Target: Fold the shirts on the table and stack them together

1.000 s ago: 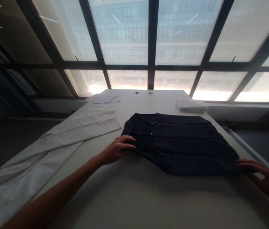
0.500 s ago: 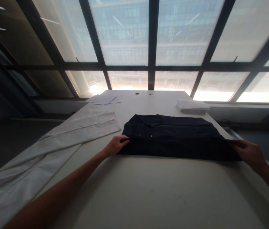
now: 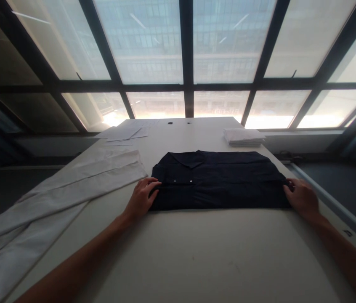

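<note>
A dark navy shirt (image 3: 222,181) lies folded into a long, flat shape across the white table. Its collar and two pale buttons show toward the left. At the shirt's left end, my left hand (image 3: 142,195) has its fingers and thumb closed about the edge of the cloth. The right end is pinched by my right hand (image 3: 303,200), the thumb below the fingers. The front fold rests flat along the side nearest me.
White trousers (image 3: 70,189) stretch along the left side of the table (image 3: 190,252). Sheets of paper (image 3: 123,133) lie at the back left, and a stack of folded white cloth (image 3: 243,137) at the back right. Framed windows (image 3: 155,42) rise beyond.
The shirt's front flap, held by both hands before, now lies flatter. My right hand has come inward to the left with the shirt's end. The view has swung slightly right.
</note>
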Demonstrator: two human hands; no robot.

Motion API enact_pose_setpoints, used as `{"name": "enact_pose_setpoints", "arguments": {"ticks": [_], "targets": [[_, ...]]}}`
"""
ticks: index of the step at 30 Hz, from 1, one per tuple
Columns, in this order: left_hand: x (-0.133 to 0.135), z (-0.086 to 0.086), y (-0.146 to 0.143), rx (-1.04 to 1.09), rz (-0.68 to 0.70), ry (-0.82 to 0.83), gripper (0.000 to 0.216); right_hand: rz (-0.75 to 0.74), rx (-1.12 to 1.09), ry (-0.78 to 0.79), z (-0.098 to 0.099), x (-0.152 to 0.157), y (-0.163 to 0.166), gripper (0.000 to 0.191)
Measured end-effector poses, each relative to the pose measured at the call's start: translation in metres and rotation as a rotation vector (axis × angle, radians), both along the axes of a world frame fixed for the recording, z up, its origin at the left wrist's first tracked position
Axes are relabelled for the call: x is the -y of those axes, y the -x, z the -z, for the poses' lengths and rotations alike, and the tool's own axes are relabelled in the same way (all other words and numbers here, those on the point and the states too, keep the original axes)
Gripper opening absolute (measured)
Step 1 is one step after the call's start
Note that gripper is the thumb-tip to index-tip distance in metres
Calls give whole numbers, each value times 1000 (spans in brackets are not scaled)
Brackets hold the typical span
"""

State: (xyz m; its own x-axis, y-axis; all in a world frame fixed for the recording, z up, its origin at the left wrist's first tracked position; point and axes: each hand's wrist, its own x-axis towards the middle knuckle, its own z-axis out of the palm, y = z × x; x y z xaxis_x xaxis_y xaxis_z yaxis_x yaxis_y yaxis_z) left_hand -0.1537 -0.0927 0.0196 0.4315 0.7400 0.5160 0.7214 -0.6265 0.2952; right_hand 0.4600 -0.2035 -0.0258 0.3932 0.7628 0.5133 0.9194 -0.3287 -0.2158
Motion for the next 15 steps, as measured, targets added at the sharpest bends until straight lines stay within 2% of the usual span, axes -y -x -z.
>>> {"name": "enact_pose_setpoints", "arguments": {"ticks": [3, 7, 12, 15], "targets": [[6, -9, -12, -41, 30, -32, 34, -61, 92, -125, -11, -6, 25, 39], [12, -14, -58, -140, 180, 32, 43, -302, -18, -148, -30, -22, 106, 41], [12, -1, -137, -296, 355, 138, 49, -577, -77, 117, -33, -44, 232, 52], [10, 10, -163, -327, 374, 184, 54, -650, -37, 266, -25, -50, 272, 61]]}}
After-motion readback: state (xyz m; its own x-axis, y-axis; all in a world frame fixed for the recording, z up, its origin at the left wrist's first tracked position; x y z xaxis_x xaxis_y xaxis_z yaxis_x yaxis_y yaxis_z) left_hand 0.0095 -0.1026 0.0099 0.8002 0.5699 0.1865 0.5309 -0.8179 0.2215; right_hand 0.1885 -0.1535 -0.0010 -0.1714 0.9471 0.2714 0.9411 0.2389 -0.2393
